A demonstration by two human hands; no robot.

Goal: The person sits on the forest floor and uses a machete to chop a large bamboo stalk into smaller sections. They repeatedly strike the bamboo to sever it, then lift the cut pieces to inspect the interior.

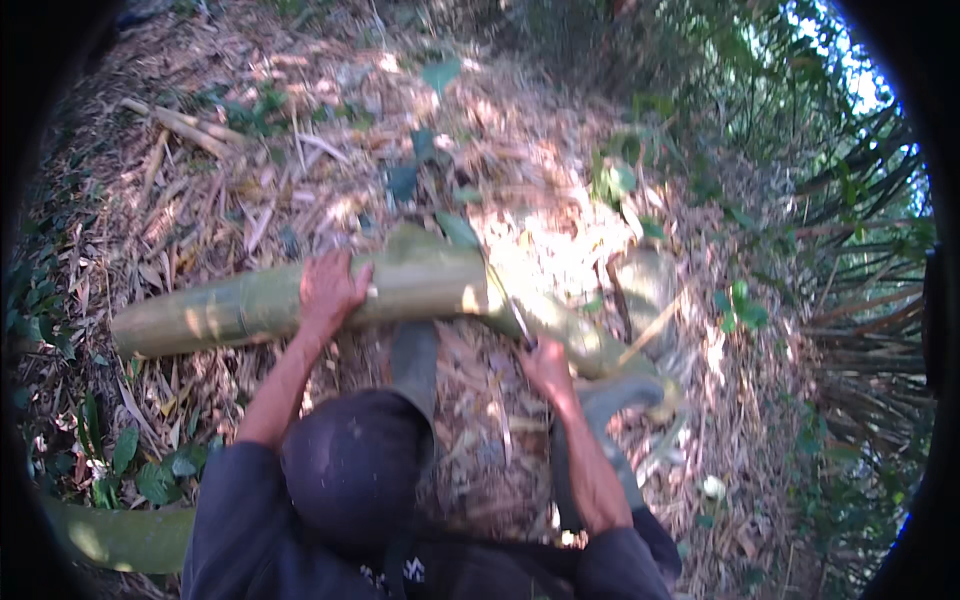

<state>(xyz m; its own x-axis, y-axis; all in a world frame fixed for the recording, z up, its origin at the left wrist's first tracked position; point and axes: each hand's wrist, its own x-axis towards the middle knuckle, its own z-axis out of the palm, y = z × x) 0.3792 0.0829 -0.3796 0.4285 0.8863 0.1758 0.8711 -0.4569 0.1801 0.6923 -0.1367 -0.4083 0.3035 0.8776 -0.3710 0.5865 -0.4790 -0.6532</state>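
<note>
A thick green bamboo pole (410, 285) lies across the leafy ground before me. Over its left part is my left hand (332, 290), fingers curved across the top and thumb apart. My right hand (548, 368) is closed around the handle of a long knife (512, 305). Its thin blade lies against the pole's right part, near a joint; blur hides whether it cuts into the surface. Beyond the blade, the green length (570, 330) slants down to the right.
My bent knee (350, 465) is close below the pole, with grey-green boots (412, 360) beside and under it. Another green pole (130, 538) lies at lower left. A pale rounded lump (645, 290) sits right. Dry leaves, cut sticks (190, 128) and bamboo stems (865, 320) surround me.
</note>
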